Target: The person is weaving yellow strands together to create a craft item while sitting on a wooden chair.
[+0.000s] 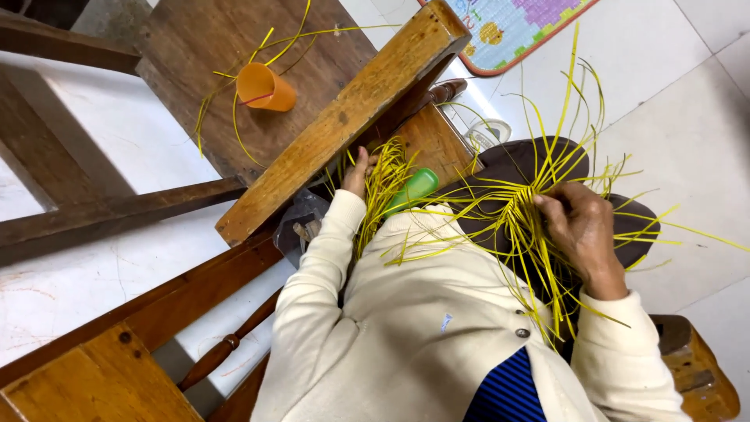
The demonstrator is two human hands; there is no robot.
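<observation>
Yellow strips (523,207), thin and springy, fan out over the person's lap, too tangled and too many to count. Where they cross in the middle is covered by the right hand (582,227), whose fingers curl down and pinch the woven knot of strips; the fingertips themselves are hidden among them. The left hand (358,173) lies mostly behind a second bunch of strips (383,187), beside the wooden beam (344,117); only its back and thumb show, and whether its fingers are clenched or loose cannot be told. One green bottle (412,190) pokes out between the two bunches, its lower part hidden by the cream sleeve (320,258). A dark brimmed shape (516,160) under the strips is hard to identify. One orange cup (266,87) lies tipped on the wooden seat (226,47), a few loose strips around it, well apart from both hands. A patterned mat (508,27) is cut off by the top edge. Open white floor (687,101) lies to the right of the lap.
</observation>
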